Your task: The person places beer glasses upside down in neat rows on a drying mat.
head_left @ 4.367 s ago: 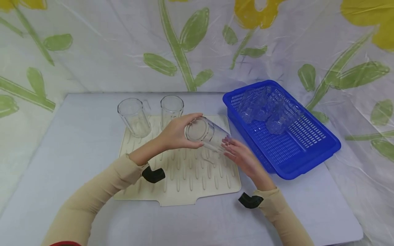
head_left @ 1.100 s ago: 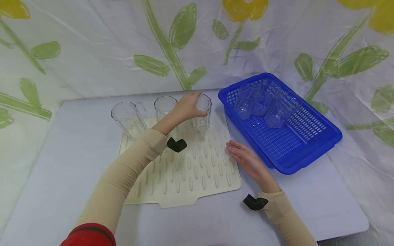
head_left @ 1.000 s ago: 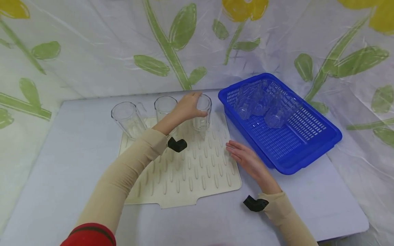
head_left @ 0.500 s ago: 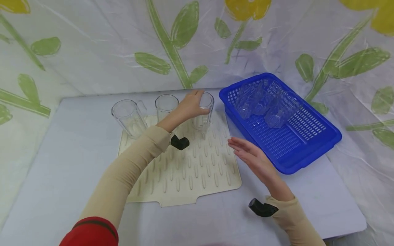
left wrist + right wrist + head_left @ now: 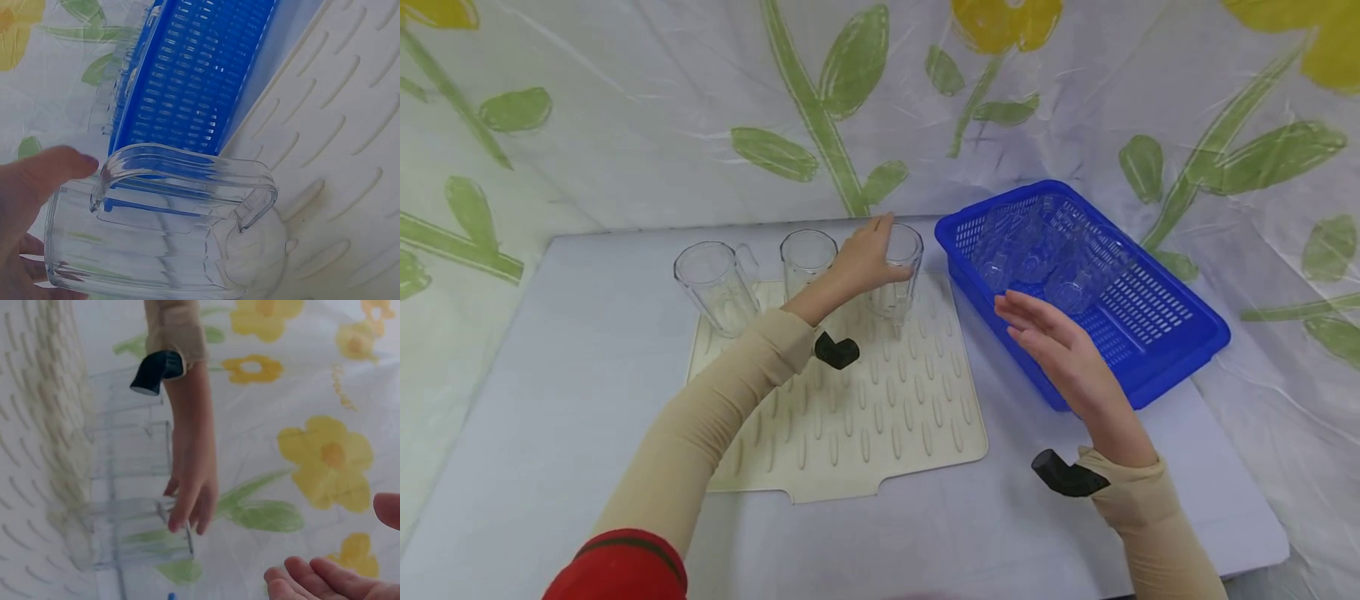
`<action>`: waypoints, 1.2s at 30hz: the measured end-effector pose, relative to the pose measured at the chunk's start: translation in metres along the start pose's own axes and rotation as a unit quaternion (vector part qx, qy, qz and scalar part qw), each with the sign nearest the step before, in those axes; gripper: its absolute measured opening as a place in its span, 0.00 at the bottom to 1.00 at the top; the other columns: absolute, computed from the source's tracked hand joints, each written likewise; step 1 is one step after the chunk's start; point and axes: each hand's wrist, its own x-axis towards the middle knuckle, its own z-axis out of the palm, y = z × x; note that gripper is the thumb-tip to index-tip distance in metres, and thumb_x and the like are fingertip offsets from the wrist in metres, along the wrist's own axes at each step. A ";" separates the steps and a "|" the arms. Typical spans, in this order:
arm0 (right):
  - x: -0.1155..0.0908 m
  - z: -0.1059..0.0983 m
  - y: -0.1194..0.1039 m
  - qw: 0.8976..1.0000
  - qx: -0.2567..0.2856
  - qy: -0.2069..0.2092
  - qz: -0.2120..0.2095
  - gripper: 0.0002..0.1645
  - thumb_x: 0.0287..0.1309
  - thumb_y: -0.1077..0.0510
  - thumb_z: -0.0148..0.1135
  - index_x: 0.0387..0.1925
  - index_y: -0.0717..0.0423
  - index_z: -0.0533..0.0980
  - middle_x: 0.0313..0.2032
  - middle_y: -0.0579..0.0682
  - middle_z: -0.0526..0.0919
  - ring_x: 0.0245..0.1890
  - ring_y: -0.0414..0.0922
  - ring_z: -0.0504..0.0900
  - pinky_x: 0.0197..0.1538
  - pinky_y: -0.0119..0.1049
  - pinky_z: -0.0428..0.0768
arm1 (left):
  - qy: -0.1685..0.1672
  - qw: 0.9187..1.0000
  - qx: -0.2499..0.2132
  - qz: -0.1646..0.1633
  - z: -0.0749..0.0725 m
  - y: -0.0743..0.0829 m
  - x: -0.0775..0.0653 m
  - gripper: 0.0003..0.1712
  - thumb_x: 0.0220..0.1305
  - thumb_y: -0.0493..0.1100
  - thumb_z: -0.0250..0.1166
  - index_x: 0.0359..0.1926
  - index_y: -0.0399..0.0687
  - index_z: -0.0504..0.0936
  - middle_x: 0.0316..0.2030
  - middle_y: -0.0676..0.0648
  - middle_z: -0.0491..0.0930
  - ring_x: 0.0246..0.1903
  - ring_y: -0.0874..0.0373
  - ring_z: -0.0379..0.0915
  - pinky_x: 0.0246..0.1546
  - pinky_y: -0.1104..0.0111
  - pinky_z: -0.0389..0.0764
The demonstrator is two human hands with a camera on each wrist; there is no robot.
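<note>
In the head view my left hand (image 5: 863, 257) grips the rim of a clear glass mug (image 5: 904, 282) that stands upright on the ribbed cream drying mat (image 5: 880, 450). In the left wrist view, the thumb lies near the top of the mug's handle (image 5: 187, 164), with the other fingers across the rim. My right hand (image 5: 1071, 358) is raised over the near left side of the blue basket (image 5: 1213, 337), fingers extended and holding nothing. Two more glass mugs, one at the left (image 5: 718, 287) and one in the middle (image 5: 807, 254), stand along the mat's back edge.
Inside the basket several clear glasses (image 5: 1075, 287) lie at the far end. The white table (image 5: 587, 358) reaches back to a flower-printed cloth (image 5: 662, 108). A black wrist piece sits on each sleeve.
Over the last second the right hand has risen and moved right, toward the basket. Earlier both hands held the mug tilted over the mat; now it stands upright, held by the left hand.
</note>
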 end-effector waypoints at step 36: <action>0.034 0.038 -0.098 0.992 0.058 0.105 0.032 0.23 0.54 0.68 0.36 0.53 0.67 0.51 0.52 0.61 0.55 0.52 0.50 0.51 0.52 0.35 0.51 | 0.260 0.903 -0.129 0.319 0.028 -0.008 -0.099 0.40 0.34 0.53 0.61 0.48 0.34 0.63 0.45 0.44 0.65 0.47 0.56 0.56 0.46 0.67 0.56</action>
